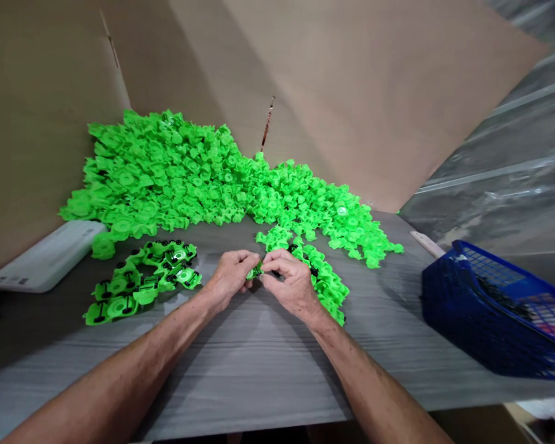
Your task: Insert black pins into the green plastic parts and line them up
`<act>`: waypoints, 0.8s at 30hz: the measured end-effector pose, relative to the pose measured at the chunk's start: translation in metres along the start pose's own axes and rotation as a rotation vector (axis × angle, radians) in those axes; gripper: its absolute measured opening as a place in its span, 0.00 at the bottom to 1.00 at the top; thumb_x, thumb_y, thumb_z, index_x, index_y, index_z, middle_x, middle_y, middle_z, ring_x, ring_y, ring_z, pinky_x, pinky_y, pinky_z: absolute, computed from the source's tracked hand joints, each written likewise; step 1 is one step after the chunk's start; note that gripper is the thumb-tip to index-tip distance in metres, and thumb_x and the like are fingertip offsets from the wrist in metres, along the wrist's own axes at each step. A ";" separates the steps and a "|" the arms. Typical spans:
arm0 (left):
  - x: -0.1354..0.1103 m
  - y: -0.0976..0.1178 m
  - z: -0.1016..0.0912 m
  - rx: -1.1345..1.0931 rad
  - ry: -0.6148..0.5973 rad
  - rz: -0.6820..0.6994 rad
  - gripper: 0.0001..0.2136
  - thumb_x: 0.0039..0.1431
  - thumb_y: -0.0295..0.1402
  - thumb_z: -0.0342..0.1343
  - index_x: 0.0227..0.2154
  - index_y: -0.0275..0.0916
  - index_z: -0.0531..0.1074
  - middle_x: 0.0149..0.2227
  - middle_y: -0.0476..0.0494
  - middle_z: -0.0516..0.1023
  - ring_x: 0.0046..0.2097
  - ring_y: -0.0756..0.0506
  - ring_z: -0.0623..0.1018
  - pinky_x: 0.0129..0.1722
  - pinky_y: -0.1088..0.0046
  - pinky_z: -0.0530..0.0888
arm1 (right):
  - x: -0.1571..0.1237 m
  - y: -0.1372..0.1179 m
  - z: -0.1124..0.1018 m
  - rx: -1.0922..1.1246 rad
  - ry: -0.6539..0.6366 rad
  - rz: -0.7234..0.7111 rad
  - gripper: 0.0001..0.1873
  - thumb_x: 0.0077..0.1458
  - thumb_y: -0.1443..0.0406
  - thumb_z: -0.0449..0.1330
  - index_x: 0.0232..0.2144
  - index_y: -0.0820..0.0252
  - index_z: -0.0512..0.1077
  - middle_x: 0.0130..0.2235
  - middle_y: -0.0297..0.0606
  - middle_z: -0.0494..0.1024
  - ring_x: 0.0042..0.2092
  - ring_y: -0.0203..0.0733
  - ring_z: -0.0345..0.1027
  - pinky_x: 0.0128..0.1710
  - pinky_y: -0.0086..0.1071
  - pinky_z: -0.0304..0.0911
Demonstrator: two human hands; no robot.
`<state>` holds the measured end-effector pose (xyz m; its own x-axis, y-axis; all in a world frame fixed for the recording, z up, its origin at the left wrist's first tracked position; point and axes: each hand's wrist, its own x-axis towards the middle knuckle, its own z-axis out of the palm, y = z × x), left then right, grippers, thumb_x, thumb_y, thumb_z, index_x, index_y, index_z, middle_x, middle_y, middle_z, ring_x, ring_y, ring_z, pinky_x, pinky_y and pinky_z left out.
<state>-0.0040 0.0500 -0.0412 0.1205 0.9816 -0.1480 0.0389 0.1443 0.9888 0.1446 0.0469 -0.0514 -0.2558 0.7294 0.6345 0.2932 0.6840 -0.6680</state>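
My left hand [231,276] and my right hand [292,285] meet at the middle of the table, pinching a small green plastic part [254,270] between their fingertips. Most of that part is hidden by my fingers. Just beyond my right hand lies a chain of linked green parts with black pins [326,285]. Left of my left hand sits a similar linked cluster [139,280]. Behind both spreads a large heap of bright green plastic parts [166,172], with a spur running to the right.
The heap and hands are on a grey wood-grain table [240,382]. A blue mesh basket [485,308] holding dark items stands at the right edge. A white flat box [46,256] lies at the left. Brown cardboard sheets [351,92] rise behind, and clear plastic sheeting [504,154] hangs at the right.
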 end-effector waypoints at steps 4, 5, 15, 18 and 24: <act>0.000 0.001 0.000 0.016 0.007 0.008 0.12 0.51 0.42 0.53 0.22 0.38 0.68 0.15 0.54 0.63 0.17 0.53 0.65 0.15 0.80 0.60 | 0.001 -0.001 -0.004 -0.033 -0.046 -0.014 0.08 0.49 0.74 0.57 0.25 0.59 0.73 0.33 0.36 0.72 0.36 0.37 0.69 0.37 0.32 0.65; 0.000 0.001 0.000 0.017 0.008 0.015 0.12 0.51 0.42 0.53 0.21 0.38 0.67 0.15 0.55 0.63 0.17 0.53 0.65 0.15 0.80 0.59 | 0.002 -0.001 -0.005 -0.042 -0.055 -0.011 0.08 0.49 0.74 0.57 0.25 0.59 0.72 0.33 0.36 0.72 0.36 0.37 0.69 0.38 0.32 0.65; -0.002 0.000 0.002 0.005 -0.002 0.036 0.14 0.51 0.44 0.54 0.20 0.38 0.67 0.14 0.55 0.61 0.17 0.54 0.62 0.16 0.79 0.56 | 0.001 0.001 -0.004 -0.053 -0.095 -0.053 0.07 0.49 0.73 0.59 0.27 0.57 0.74 0.35 0.37 0.72 0.38 0.40 0.69 0.40 0.35 0.66; -0.001 -0.001 0.002 0.005 -0.010 0.049 0.15 0.50 0.45 0.54 0.19 0.37 0.68 0.14 0.55 0.61 0.17 0.54 0.61 0.17 0.78 0.55 | 0.001 0.003 -0.005 -0.043 -0.103 -0.031 0.06 0.50 0.72 0.59 0.26 0.57 0.74 0.35 0.37 0.72 0.39 0.40 0.69 0.41 0.35 0.66; 0.000 0.001 0.002 -0.002 -0.014 0.047 0.15 0.48 0.45 0.55 0.18 0.38 0.68 0.14 0.56 0.60 0.17 0.54 0.60 0.17 0.78 0.54 | 0.001 0.005 -0.006 -0.016 -0.110 -0.029 0.07 0.50 0.72 0.59 0.25 0.58 0.73 0.35 0.37 0.72 0.39 0.39 0.69 0.40 0.34 0.65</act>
<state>-0.0021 0.0499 -0.0401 0.1360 0.9855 -0.1012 0.0313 0.0978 0.9947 0.1515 0.0510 -0.0523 -0.3638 0.7068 0.6067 0.2988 0.7054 -0.6428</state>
